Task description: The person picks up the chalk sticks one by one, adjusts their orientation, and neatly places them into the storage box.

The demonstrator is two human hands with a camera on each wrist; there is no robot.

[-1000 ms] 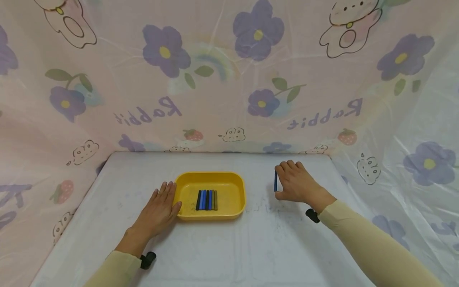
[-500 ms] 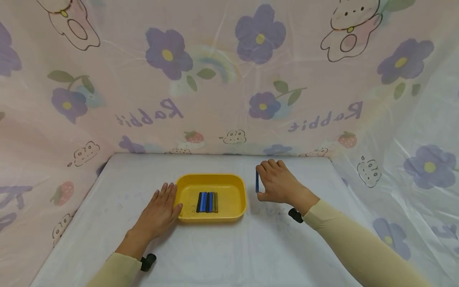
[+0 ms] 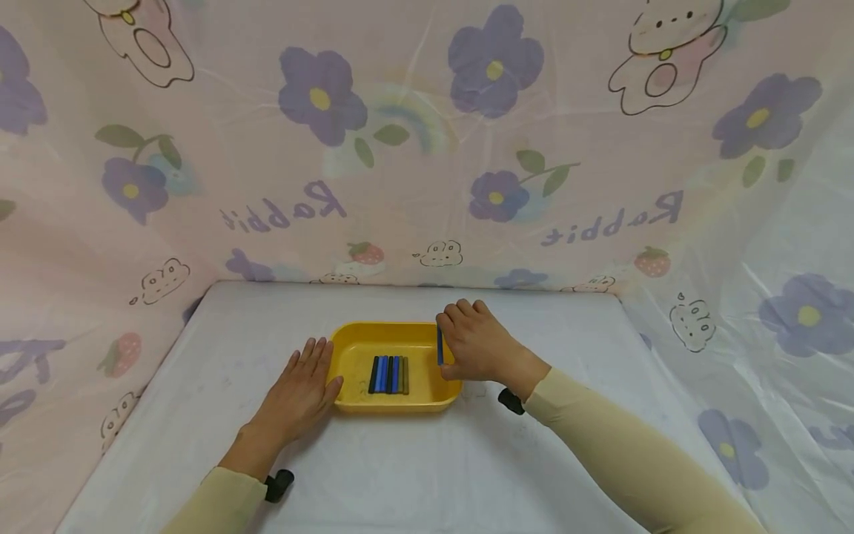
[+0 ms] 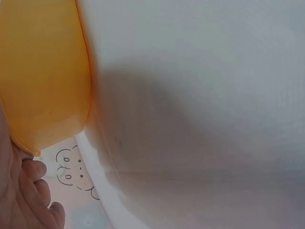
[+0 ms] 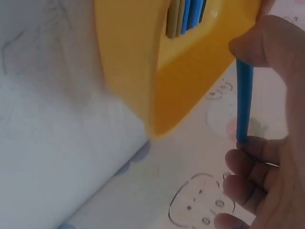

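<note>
A shallow yellow tray point(image 3: 394, 407) sits on the white-covered table, with a row of slim sticks point(image 3: 390, 375), dark, blue and olive-brown, lying side by side on its floor. My left hand point(image 3: 299, 393) rests along the tray's left side, fingers extended, its thumb at the rim. Over the tray's right end, my right hand point(image 3: 480, 345) pinches a slim blue stick point(image 3: 439, 346) by its two ends. The right wrist view shows that blue stick point(image 5: 244, 100) between thumb and fingertip, beside the tray wall point(image 5: 124, 57). The left wrist view shows the tray's outer side point(image 4: 45, 67).
A white sheet point(image 3: 414, 475) covers the table around the tray. Behind it and at both sides hangs a pink curtain point(image 3: 414, 193) printed with flowers and rabbits. Dark wrist-camera mounts point(image 3: 511, 401) stick out below the wrists.
My right hand has moved left with the blue stick, from the bare table at the right to over the tray's right end. The left hand stays at the tray's left side.
</note>
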